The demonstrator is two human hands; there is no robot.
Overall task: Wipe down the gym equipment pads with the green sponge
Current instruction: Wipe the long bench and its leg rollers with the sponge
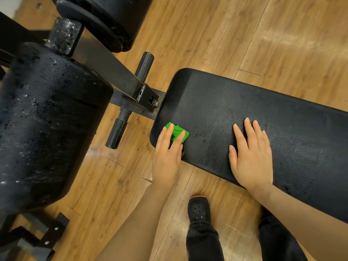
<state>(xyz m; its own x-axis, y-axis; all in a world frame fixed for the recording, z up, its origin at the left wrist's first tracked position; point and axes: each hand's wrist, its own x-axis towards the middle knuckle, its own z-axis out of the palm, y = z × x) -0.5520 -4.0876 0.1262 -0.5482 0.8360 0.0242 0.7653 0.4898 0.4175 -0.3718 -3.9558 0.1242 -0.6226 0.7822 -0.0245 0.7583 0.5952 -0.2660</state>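
A long black bench pad runs from the middle of the view to the right edge. On its near left corner lies the green sponge, pressed down under my left hand, whose fingers cover most of it. My right hand rests flat on the pad further right, fingers spread, holding nothing. A large black roller pad, speckled with droplets, fills the left side. A second black roller pad sits at the top.
A black steel frame bar and short pegs join the rollers to the bench. Wooden plank floor lies all around. My dark trousers and a black clog stand below the bench edge. A frame foot is at bottom left.
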